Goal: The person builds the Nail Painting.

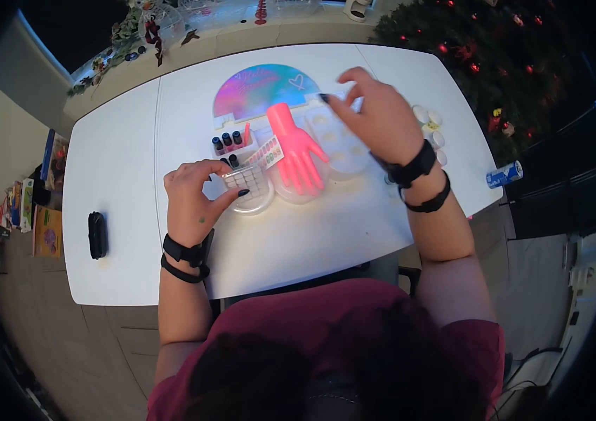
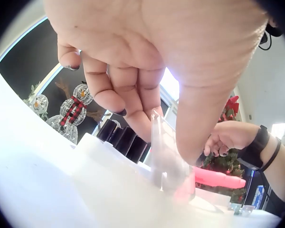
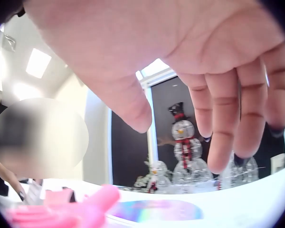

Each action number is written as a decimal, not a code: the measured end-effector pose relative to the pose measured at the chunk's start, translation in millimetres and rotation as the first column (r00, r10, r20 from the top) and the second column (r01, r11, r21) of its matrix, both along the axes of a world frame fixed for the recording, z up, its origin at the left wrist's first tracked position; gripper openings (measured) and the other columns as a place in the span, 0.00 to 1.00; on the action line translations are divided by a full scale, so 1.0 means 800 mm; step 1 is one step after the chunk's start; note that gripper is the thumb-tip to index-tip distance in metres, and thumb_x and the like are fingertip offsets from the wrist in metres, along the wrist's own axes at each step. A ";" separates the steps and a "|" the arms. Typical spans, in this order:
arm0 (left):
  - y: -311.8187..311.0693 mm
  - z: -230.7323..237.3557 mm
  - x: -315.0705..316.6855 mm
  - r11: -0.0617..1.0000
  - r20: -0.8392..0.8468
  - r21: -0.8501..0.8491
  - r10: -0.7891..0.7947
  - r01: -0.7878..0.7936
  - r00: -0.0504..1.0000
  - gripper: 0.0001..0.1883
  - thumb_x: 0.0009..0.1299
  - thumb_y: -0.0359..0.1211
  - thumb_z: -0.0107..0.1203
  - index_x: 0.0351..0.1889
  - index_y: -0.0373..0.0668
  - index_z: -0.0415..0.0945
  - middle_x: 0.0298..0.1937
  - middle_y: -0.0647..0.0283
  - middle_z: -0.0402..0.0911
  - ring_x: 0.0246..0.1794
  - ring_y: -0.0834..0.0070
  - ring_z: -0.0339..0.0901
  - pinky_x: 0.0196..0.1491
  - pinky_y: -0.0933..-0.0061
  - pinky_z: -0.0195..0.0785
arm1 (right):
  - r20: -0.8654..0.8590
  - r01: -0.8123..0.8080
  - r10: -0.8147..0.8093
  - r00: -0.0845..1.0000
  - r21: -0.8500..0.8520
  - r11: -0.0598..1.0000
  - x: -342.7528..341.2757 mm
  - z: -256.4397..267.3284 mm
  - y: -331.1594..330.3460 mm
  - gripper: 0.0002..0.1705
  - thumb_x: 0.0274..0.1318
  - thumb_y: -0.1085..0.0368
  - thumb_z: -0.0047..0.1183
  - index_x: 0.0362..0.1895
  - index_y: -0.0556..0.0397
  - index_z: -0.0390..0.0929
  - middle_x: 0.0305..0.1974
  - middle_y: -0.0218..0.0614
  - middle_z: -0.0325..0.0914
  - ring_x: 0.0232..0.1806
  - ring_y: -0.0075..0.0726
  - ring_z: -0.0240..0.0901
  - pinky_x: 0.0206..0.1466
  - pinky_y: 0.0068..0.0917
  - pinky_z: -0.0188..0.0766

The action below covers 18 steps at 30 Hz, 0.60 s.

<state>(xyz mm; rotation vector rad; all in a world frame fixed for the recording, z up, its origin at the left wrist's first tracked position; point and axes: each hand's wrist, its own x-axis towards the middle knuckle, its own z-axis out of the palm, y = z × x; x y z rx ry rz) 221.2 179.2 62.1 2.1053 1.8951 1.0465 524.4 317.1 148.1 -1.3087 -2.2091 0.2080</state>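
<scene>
Between thumb and fingers, the left hand (image 1: pixel 189 196) pinches a clear gridded case (image 1: pixel 247 181), also seen edge-on as a clear piece (image 2: pixel 165 154) in the left wrist view. A patterned sheet (image 1: pixel 270 153) lies just beyond it, beside a pink model hand (image 1: pixel 287 140). Dark-capped bottles (image 1: pixel 228 142) stand in a white holder behind the left fingertips. The right hand (image 1: pixel 382 116) is raised over the right part of a white tray (image 1: pixel 336 140), fingers apart and holding nothing. Its palm and loosely bent fingers fill the top of the right wrist view.
A rainbow-coloured rounded panel (image 1: pixel 252 91) stands at the tray's back. White round pieces (image 1: pixel 435 119) and a blue can (image 1: pixel 504 175) are at the table's right. A black case (image 1: pixel 97 235) lies on the left. A decorated tree (image 1: pixel 480 63) stands beyond the table.
</scene>
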 end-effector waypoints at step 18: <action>0.003 -0.014 0.007 0.983 -0.244 0.160 0.128 -0.091 0.961 0.19 0.58 0.35 0.79 0.47 0.52 0.86 0.46 0.73 0.89 0.44 0.70 0.80 0.59 0.61 0.59 | 0.109 0.406 -0.394 0.912 -0.118 0.906 0.231 -0.090 0.030 0.22 0.64 0.59 0.67 0.59 0.52 0.84 0.46 0.49 0.88 0.49 0.56 0.86 0.55 0.44 0.81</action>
